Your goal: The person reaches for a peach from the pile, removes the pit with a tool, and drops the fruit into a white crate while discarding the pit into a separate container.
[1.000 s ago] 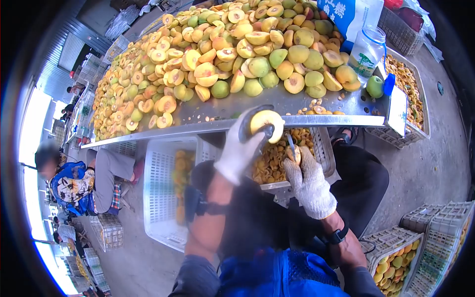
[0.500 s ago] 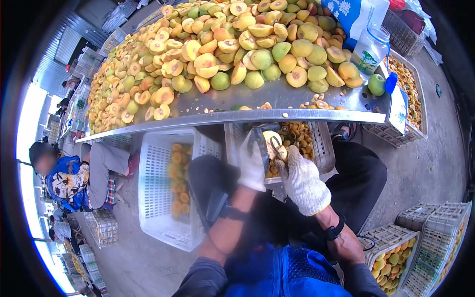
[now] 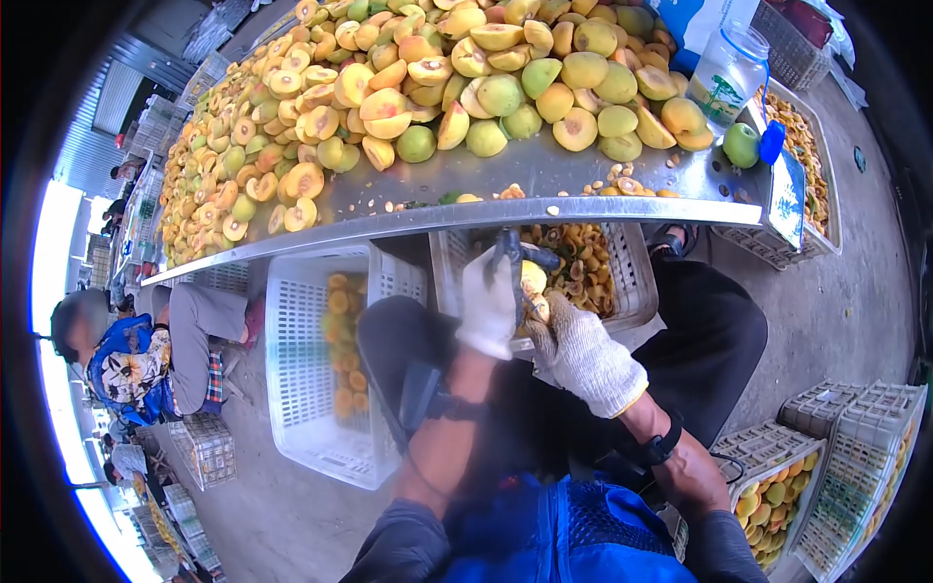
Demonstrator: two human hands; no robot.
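My left hand (image 3: 489,303), in a white glove with dark coverings on the fingers, holds a pale yellow peach half (image 3: 533,277) above a crate. Its dark index finger points up and the thumb lies across the fruit's far side. My right hand (image 3: 591,358), in a white knitted glove, is closed right against the peach half. A thin dark looped tool showed at its fingertips a moment ago; it is mostly hidden now. Below both hands, the grey crate (image 3: 637,277) contains small, dark-centred fruit pieces (image 3: 583,255).
A metal table (image 3: 408,185) heaped with halved peaches (image 3: 389,107) spans the front. A white crate (image 3: 292,389) stands at my left, stacked crates (image 3: 855,466) at my right. A plastic bottle (image 3: 719,92) and green fruit (image 3: 741,146) sit on the table. Another person (image 3: 126,360) sits far left.
The left hand's dark fingers have spread and lifted from around the peach half. The right hand has shifted slightly down and left, and the tool's loop no longer shows clearly.
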